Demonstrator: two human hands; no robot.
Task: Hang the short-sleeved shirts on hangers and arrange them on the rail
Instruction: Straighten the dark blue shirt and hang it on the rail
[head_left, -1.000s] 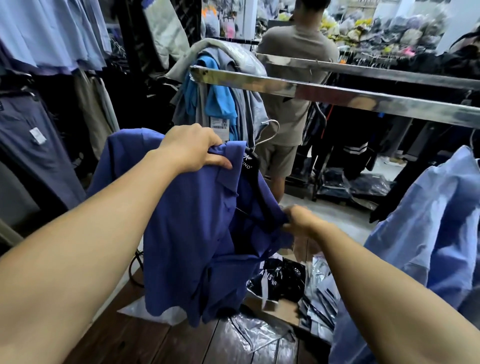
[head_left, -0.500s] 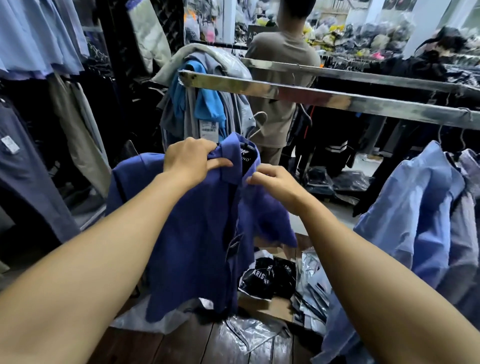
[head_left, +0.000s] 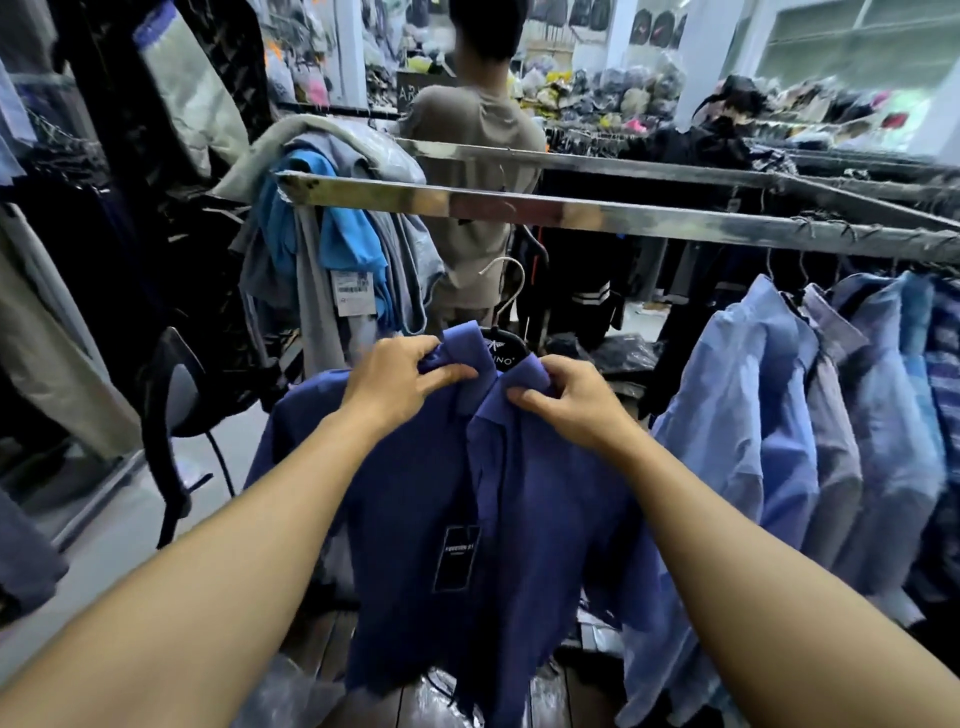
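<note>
The right hand has come up from the hem; both hands' fingers now pinch the blue shirt's collar, left hand opposite. Shirt sits on its hanger, below the rail, ready to hook.

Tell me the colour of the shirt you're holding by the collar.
Deep royal blue, plain, no pattern; the shirt shows clearly in the head view, with a black tag hanging at its front.
</note>
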